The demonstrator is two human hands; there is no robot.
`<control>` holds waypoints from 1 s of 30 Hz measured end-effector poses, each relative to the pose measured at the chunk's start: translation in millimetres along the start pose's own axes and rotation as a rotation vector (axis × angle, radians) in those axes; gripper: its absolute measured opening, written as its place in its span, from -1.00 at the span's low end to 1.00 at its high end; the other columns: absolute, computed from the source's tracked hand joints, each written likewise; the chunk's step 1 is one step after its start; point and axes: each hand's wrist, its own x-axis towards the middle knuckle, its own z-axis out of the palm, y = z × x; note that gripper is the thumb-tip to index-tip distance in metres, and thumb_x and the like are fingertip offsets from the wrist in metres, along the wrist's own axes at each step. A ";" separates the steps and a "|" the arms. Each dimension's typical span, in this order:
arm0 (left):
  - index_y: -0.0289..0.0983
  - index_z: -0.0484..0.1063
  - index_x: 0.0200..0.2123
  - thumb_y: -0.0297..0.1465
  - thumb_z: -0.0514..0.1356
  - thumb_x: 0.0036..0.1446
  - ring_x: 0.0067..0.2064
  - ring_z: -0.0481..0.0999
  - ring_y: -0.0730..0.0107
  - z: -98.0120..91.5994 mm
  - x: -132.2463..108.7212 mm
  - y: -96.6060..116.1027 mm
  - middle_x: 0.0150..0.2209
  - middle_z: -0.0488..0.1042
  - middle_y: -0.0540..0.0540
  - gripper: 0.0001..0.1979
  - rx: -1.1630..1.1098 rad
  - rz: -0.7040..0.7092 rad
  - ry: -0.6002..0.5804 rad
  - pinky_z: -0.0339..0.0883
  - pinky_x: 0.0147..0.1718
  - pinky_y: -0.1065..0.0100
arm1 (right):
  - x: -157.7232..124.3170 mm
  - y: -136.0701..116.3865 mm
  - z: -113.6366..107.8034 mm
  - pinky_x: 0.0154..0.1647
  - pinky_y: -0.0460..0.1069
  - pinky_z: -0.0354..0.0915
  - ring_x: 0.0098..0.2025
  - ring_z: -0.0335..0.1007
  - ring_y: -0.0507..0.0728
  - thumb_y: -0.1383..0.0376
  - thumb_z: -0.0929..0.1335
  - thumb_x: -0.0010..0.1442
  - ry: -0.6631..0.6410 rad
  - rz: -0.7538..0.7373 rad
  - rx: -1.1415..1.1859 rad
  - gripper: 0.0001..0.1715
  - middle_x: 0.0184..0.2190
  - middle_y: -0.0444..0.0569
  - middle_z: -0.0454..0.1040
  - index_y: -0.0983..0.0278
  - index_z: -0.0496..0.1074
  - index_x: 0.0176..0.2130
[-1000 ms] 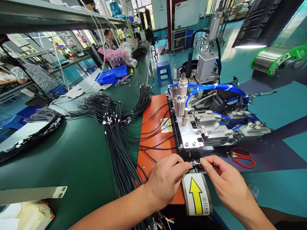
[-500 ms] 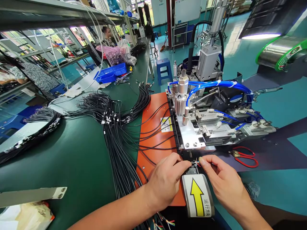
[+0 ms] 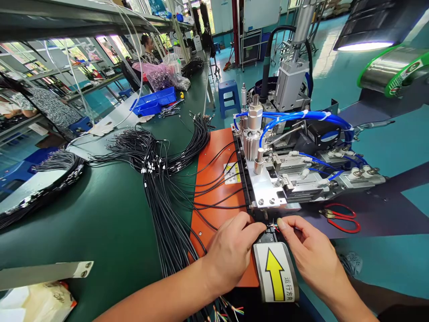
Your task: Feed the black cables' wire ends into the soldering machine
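Observation:
My left hand (image 3: 231, 250) is closed at the front edge of the machine, thumb and fingertips pinched on the end of a cable; most of that cable is hidden under the hand. Thin coloured wires (image 3: 273, 226) fan out from the cable end, in the gap between my hands. From the other side, my right hand (image 3: 311, 250) pinches the wire tips between thumb and forefinger. Both hands are just above the machine's dark track, behind a cover with a yellow arrow (image 3: 275, 275). Black cables (image 3: 217, 206) lie across the orange plate (image 3: 217, 152) into the track.
A bundle of black cables (image 3: 167, 214) lies on the green bench (image 3: 110, 232). Red-handled cutters (image 3: 340, 218) rest right of the metal clamps (image 3: 301, 183). A solder wire spool (image 3: 389, 74) hangs at upper right. Blue trays (image 3: 154, 100) and a seated person are farther back.
Both hands keep nearly the same place and grip. The wires between them have shifted slightly; the whole view has moved a little.

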 end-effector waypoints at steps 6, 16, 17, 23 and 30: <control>-0.27 0.52 -0.05 -0.52 0.05 0.35 -0.28 0.43 0.30 0.3 -0.1 0.3 -0.27 0.40 -0.12 -0.74 0.012 -0.003 -0.007 0.38 -0.31 0.33 | 0.0 5.1 1.2 -0.44 -0.05 0.32 -0.42 0.34 0.11 -0.20 0.29 0.26 0.012 -0.003 -0.028 -0.49 -0.43 -0.13 0.51 0.14 0.45 -0.18; -0.27 0.52 -0.08 -0.53 0.06 0.33 -0.31 0.39 0.29 -0.6 2.1 2.3 -0.29 0.35 -0.10 -0.76 0.066 -0.008 -0.031 0.36 -0.35 0.31 | -0.7 5.2 2.0 -0.43 -0.05 0.30 -0.43 0.35 0.10 -0.22 0.26 0.27 0.005 0.027 -0.066 -0.46 -0.42 -0.16 0.52 0.14 0.44 -0.17; -0.27 0.52 -0.09 -0.53 0.06 0.33 -0.31 0.38 0.29 -0.6 2.1 2.5 -0.29 0.34 -0.10 -0.76 0.074 -0.010 -0.037 0.36 -0.35 0.31 | -0.3 5.5 2.0 -0.44 -0.05 0.29 -0.44 0.34 0.10 -0.21 0.26 0.28 -0.001 0.025 -0.056 -0.47 -0.43 -0.15 0.51 0.14 0.44 -0.18; -0.27 0.50 -0.08 -0.50 0.06 0.32 -0.29 0.37 0.26 1.0 1.3 2.6 -0.27 0.34 -0.11 -0.76 0.115 0.009 -0.058 0.37 -0.32 0.27 | 1.4 7.1 3.0 -0.51 -0.05 0.29 -0.50 0.34 0.10 -0.13 0.28 0.31 -0.017 -0.026 -0.012 -0.53 -0.49 -0.11 0.48 0.20 0.45 -0.25; -0.28 0.50 -0.08 -0.50 0.11 0.30 -0.27 0.39 0.25 0.7 1.6 2.4 -0.26 0.36 -0.11 -0.80 0.117 0.019 -0.091 0.40 -0.29 0.27 | 2.9 8.6 3.0 -0.45 -0.05 0.39 -0.45 0.45 0.13 -0.10 0.33 0.27 0.023 -0.028 0.012 -0.52 -0.42 -0.05 0.57 0.24 0.53 -0.20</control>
